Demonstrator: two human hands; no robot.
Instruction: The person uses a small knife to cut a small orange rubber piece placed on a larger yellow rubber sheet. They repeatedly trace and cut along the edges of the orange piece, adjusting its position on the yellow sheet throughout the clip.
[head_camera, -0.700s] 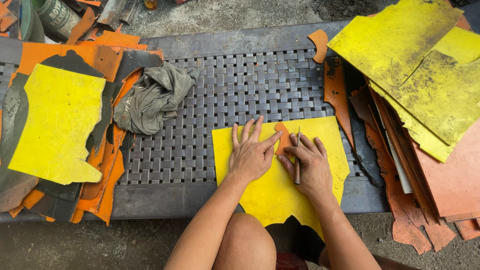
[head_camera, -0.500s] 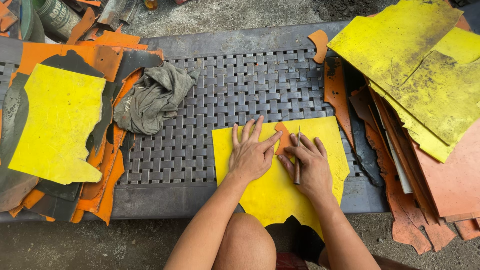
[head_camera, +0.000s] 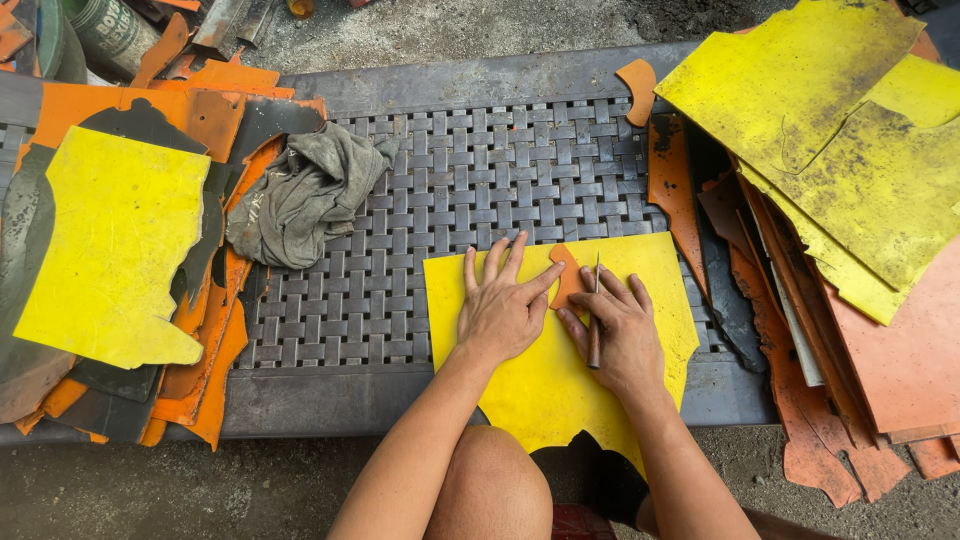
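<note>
yellow sheet (head_camera: 560, 390) lies on the woven tabletop (head_camera: 400, 290), its near edge hanging over and partly hidden by both forearms. one small orange cutout (head_camera: 568, 280) rests on it, its lower part covered by fingers. left hand (head_camera: 500, 310) is spread flat on the sheet; right hand (head_camera: 620, 335) grips one slim blade tool (head_camera: 595, 320), tip hard to make out. one grey rag (head_camera: 300, 195) sits well apart

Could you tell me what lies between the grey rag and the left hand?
In the head view, only bare woven mat and the yellow sheet's left edge lie between the rag and the left hand.
</note>
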